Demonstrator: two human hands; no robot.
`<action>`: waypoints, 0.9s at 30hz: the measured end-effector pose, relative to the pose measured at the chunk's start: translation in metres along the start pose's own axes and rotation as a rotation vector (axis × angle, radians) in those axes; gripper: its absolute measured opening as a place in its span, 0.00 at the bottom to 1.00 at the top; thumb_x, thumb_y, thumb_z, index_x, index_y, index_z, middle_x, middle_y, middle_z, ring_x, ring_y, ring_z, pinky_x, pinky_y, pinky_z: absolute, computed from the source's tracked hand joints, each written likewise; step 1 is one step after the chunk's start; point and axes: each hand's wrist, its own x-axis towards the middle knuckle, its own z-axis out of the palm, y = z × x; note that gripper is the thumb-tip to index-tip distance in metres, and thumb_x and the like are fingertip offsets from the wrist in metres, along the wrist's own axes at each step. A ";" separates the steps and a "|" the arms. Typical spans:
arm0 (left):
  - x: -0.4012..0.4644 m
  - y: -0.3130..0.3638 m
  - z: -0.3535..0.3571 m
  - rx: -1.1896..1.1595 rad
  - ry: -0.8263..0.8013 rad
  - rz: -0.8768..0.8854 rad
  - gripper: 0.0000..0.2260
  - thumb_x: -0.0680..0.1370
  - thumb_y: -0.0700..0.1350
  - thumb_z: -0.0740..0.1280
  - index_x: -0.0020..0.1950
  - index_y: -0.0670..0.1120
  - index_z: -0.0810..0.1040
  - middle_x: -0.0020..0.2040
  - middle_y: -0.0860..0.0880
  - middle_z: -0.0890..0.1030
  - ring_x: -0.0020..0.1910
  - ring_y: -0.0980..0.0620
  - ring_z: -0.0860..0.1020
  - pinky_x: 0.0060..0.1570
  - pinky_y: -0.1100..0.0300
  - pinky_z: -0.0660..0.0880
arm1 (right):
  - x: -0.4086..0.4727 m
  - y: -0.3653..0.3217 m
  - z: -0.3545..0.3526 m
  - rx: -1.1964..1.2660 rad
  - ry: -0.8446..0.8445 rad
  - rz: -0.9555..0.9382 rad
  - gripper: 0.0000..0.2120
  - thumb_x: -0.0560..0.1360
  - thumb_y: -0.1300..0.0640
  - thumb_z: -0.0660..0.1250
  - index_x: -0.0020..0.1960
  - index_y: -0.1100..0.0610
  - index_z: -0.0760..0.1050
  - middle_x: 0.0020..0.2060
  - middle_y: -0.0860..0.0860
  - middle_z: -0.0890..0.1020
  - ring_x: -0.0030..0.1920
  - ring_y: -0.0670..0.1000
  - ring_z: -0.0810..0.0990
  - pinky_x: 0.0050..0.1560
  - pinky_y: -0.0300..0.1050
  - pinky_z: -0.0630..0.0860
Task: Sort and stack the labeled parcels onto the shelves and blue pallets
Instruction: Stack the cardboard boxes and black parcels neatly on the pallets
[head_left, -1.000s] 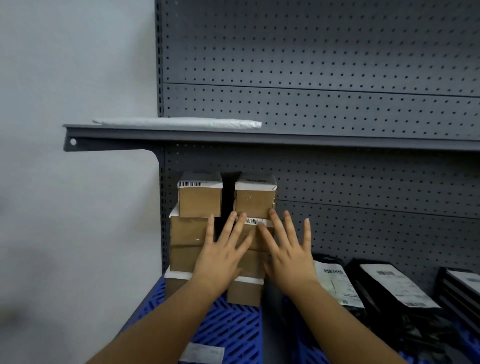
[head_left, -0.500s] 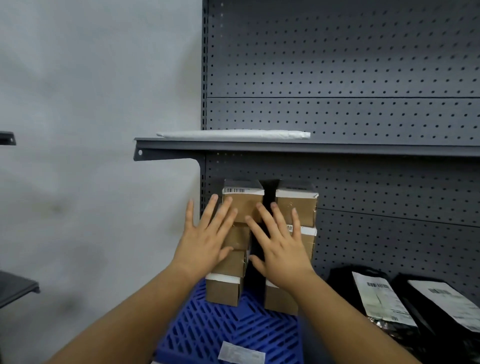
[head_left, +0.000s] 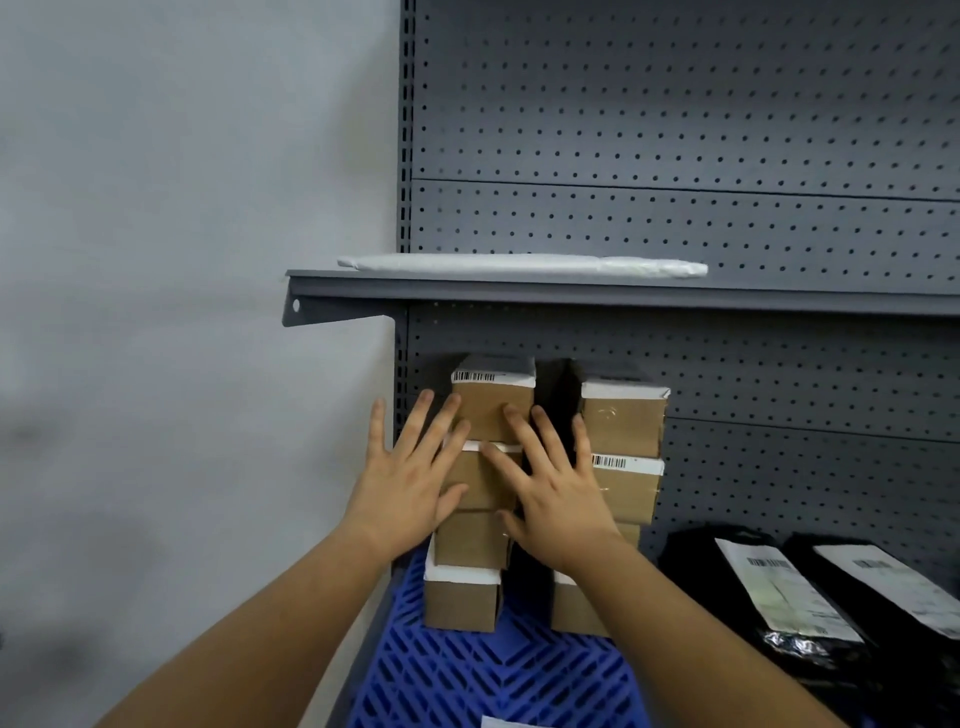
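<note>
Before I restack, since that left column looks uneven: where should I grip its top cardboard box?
Probably by the two side faces of the top box, coming from the front with a hand on each side. It stands upright, its brown front faces you, and the gap beside the right stack leaves fingers room.

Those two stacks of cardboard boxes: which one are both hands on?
The left stack, nearest the wall. Both the left hand and right hand cover it; the right stack is mostly uncovered.
</note>
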 end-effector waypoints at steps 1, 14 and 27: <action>0.002 0.001 0.002 -0.016 0.016 0.006 0.33 0.76 0.64 0.60 0.77 0.49 0.60 0.79 0.44 0.51 0.78 0.41 0.48 0.69 0.28 0.47 | 0.000 -0.001 -0.001 0.000 0.014 0.006 0.39 0.69 0.41 0.69 0.76 0.45 0.57 0.78 0.55 0.51 0.77 0.61 0.48 0.72 0.69 0.46; 0.015 -0.014 0.022 -0.022 0.066 0.083 0.39 0.74 0.71 0.57 0.78 0.53 0.52 0.80 0.43 0.45 0.78 0.39 0.44 0.69 0.29 0.44 | 0.016 -0.008 -0.010 -0.047 0.068 0.181 0.41 0.68 0.41 0.71 0.75 0.51 0.60 0.78 0.57 0.53 0.77 0.61 0.49 0.73 0.67 0.45; 0.020 -0.029 0.023 -0.032 0.081 0.084 0.42 0.72 0.74 0.49 0.77 0.55 0.38 0.79 0.42 0.40 0.77 0.38 0.41 0.69 0.28 0.42 | 0.021 -0.020 -0.020 -0.078 0.059 0.282 0.47 0.64 0.37 0.73 0.76 0.47 0.57 0.76 0.64 0.51 0.76 0.66 0.50 0.74 0.65 0.41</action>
